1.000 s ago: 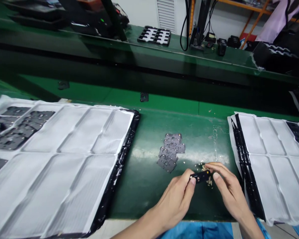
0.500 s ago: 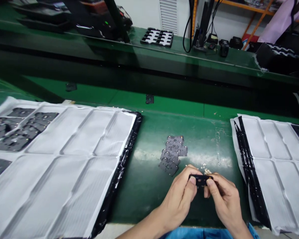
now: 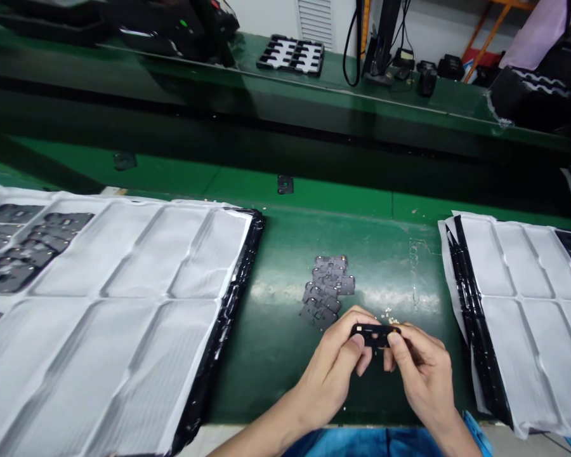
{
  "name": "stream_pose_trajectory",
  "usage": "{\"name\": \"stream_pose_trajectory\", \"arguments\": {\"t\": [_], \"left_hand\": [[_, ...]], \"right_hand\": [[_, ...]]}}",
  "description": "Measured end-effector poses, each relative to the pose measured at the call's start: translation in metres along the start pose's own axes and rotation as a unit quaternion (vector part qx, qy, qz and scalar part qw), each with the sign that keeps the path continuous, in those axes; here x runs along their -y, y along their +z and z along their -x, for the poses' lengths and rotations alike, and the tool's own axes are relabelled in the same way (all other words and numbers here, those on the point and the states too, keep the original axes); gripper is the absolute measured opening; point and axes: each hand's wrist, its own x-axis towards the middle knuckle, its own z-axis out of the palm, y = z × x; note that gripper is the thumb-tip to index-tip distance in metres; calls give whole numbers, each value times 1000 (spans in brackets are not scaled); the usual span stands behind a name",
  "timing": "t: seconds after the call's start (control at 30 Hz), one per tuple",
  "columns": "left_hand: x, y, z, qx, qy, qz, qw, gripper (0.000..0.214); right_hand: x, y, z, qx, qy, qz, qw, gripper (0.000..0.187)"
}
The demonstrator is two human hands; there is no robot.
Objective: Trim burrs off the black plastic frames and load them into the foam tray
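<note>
Between my two hands is a small black plate-like part (image 3: 375, 334) with cut-outs, a pale spot near its left end and an orange spot near its right. My left hand (image 3: 335, 358) pinches the left end, thumb on the near face. My right hand (image 3: 421, 362) grips the right end, its thumb pressed by the orange spot. Just beyond my right fingers lies a scatter of tiny beige pieces (image 3: 388, 315), partly hidden by the hand. To the left, on the green table, several overlapping dark grey plates (image 3: 330, 282) form a loose pile.
A large white-lined tray (image 3: 137, 244) on the left carries dark plates (image 3: 42, 244) in its far-left compartments. Another white-lined tray stack (image 3: 504, 254) stands on the right. A single dark plate (image 3: 285, 185) lies under the raised green shelf (image 3: 276, 92), which bears a black-and-white tray (image 3: 292, 55).
Both hands remain on the black part, which is tilted a little differently, so the pale spot at its left end now shows. The whole view has shifted slightly.
</note>
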Motion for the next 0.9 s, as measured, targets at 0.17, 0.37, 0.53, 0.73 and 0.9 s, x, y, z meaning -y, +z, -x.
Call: {"name": "stream_pose_trajectory", "arguments": {"t": [0.17,0.37,0.53,0.73,0.9], "left_hand": [[-1,2,0,-15,-16,10,1000,45],[4,6,-2,-38,1,8,999,47],[9,6,1,-50,14,7,999,44],[14,7,4,-48,21,-4,999,39],[14,10,3,-37,37,-16,998,34]], "right_hand": [[5,-1,2,-9,-29,22,999,31],[8,0,5,-14,-62,41,997,28],[5,1,7,-13,-81,39,996,20],[4,2,10,-22,-84,28,996,22],[3,1,11,-32,-75,20,996,23]]}}
